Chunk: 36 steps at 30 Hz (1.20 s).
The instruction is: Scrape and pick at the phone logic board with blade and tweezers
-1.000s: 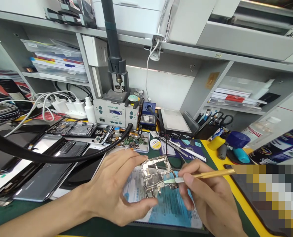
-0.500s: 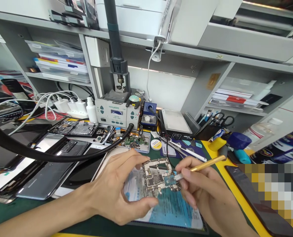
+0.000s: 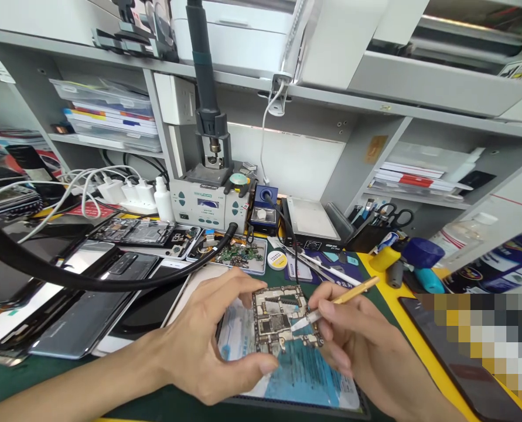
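A phone circuit board, crowded with chips and metal shields, is tilted up above a blue and white printed sheet. My left hand grips it by the edges, with fingertips at the top corner and the thumb near the bottom edge. In my right hand, pinched like a pen, is a gold-handled knife with a pale, pointed blade. The blade lies across the right half of the board, its tip beside the central chip area. Some of my right fingers are hidden behind the board's right side.
Phones and a thick black hose lie left. Behind stand a hot-air station, an opened phone frame and a tray of small boards. Tweezers lie beyond my right hand; a dark phone is at right.
My right hand has shifted left with the knife, bringing the blade farther over the board toward its middle. The left hand keeps its hold, and the camera view has shifted slightly.
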Tool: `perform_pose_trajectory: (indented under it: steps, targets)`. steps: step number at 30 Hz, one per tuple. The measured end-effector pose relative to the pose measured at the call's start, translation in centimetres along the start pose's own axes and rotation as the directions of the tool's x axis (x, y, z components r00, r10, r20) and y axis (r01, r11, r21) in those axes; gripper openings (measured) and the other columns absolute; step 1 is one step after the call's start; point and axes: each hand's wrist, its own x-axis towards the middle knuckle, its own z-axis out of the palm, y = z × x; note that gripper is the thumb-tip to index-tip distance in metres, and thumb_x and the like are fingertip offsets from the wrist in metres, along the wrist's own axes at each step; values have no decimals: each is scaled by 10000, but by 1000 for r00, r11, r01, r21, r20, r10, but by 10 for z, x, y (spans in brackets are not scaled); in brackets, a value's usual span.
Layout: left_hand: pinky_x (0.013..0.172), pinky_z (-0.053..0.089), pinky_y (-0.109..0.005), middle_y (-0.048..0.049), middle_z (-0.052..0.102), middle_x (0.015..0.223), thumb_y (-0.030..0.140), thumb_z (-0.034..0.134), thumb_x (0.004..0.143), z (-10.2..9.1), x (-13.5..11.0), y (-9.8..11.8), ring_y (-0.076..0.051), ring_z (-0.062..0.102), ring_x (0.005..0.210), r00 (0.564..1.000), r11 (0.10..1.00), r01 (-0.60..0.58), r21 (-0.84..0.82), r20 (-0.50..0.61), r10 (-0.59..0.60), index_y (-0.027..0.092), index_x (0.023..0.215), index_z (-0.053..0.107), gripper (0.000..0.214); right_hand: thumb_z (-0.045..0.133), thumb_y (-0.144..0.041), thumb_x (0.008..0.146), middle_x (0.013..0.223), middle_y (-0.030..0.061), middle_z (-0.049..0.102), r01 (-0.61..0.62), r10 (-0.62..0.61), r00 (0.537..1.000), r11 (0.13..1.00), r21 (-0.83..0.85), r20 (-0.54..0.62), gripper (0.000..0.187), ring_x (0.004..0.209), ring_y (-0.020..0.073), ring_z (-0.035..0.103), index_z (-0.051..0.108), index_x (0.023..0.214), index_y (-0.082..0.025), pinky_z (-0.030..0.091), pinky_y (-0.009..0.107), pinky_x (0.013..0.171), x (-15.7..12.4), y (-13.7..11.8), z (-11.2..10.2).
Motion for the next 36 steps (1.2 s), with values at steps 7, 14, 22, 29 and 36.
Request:
perform_pose_trajectory:
  steps: [7, 14, 22, 29, 36]
  targets:
    - [757, 552, -349, -59, 623, 998, 413, 734, 881, 1, 1, -1, -195, 637, 844, 1000, 999, -28, -30, -11, 28, 179, 1378, 536, 584, 918, -538, 776, 598, -39, 599, 25, -24, 999, 999, 32, -21, 402, 409, 33, 448, 764, 858, -176, 346, 149, 408, 1, 1, -2]
    - [733, 544, -364, -57, 608, 979, 414, 734, 858, 2, -2, -4, -203, 626, 828, 1000, 999, -25, -39, -4, 25, 171, 1371, 522, 606, 907, -504, 794, 576, -43, 589, 33, -33, 999, 998, 55, 4, 353, 393, 27, 445, 767, 844, -183, 332, 140, 400, 3, 2, -5]
    - [808, 571, -398, -89, 626, 1058, 461, 742, 871, 4, -7, -5, -226, 660, 900, 998, 998, -55, -5, -11, 55, 158, 1415, 496, 669, 903, -436, 816, 573, -22, 633, -7, 3, 996, 999, 50, 86, 314, 378, 35, 482, 739, 787, -171, 359, 129, 390, 5, 6, -8]
    - [787, 583, -409, -96, 641, 1044, 536, 738, 858, 5, -8, -6, -238, 679, 876, 996, 996, -86, 28, -8, 86, 136, 1396, 513, 707, 901, -449, 811, 580, -17, 625, 6, -11, 992, 999, 46, 123, 320, 370, 42, 488, 749, 779, -169, 364, 142, 379, 8, 7, -12]
    - [829, 606, -410, -107, 674, 1072, 533, 720, 866, 4, -5, -4, -239, 702, 913, 992, 988, -126, 83, -18, 128, 128, 1374, 527, 678, 929, -459, 788, 637, -9, 620, 139, -138, 990, 990, -28, 41, 338, 459, 53, 522, 754, 757, -172, 379, 170, 463, 0, 6, -6]
